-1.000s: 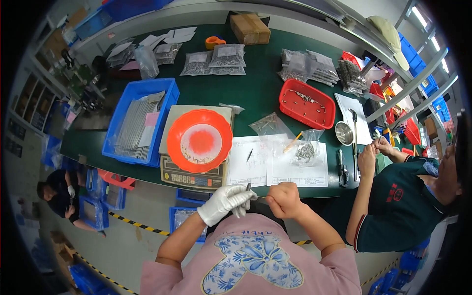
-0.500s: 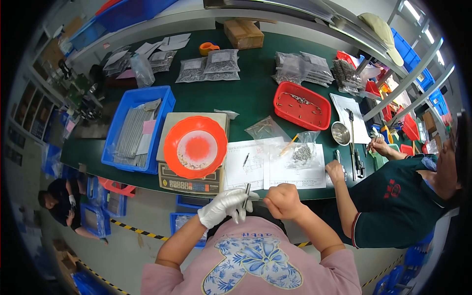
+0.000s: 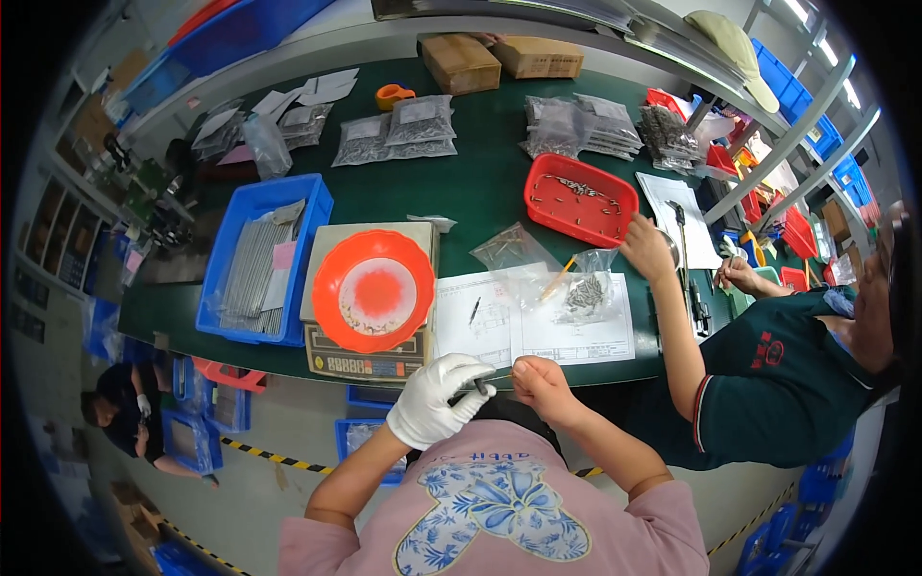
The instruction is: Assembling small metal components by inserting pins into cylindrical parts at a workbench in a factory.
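In front of my chest, my left hand (image 3: 434, 401) wears a white glove and is closed around a short dark metal rod (image 3: 482, 387), whose end shows between thumb and fingers. My bare right hand (image 3: 544, 388) is closed just to its right. A thin, wire-like piece (image 3: 501, 375) runs from the right fingers toward the rod; its tip is too small to make out. Beyond my hands, at the table edge, lie printed drawings (image 3: 480, 331) with a pen on them. On the sheets rests a clear bag of small metal parts (image 3: 586, 293).
An orange bowl (image 3: 373, 288) sits on a weighing scale (image 3: 423, 245), beside a blue bin (image 3: 320, 213) of bagged rods. At right, a co-worker's hand (image 3: 647, 248) reaches by a red tray (image 3: 541, 217) of small parts. Bagged parts (image 3: 420, 120) and cardboard boxes (image 3: 461, 65) stand farther back.
The rod in my left hand has tipped from upright toward level, and the glove has turned over it. The co-worker's hand has moved up to the red tray. A second box has appeared at the back.
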Motion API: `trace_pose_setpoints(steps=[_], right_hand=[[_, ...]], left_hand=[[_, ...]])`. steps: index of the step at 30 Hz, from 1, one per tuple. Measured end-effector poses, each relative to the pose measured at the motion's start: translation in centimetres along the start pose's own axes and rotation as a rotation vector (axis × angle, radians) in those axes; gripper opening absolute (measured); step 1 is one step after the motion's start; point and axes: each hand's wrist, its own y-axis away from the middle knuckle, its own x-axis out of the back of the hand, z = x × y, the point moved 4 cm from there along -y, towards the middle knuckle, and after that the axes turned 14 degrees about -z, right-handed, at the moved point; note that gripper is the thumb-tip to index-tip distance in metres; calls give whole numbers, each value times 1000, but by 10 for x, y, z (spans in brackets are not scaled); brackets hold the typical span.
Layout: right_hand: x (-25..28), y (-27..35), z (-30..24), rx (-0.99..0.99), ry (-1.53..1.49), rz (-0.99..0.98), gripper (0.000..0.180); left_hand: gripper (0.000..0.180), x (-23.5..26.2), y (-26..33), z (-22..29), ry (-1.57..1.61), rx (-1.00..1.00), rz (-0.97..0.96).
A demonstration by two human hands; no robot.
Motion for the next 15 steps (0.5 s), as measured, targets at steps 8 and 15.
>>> trace_pose_setpoints(steps=[8, 15], right_hand=[[-20, 4, -37, 485, 1323, 55, 23], [13, -1, 2, -56, 154, 123, 15]], left_hand=[[40, -24, 10, -34, 1194, 716, -131], [27, -13, 4, -14, 85, 102, -75]])
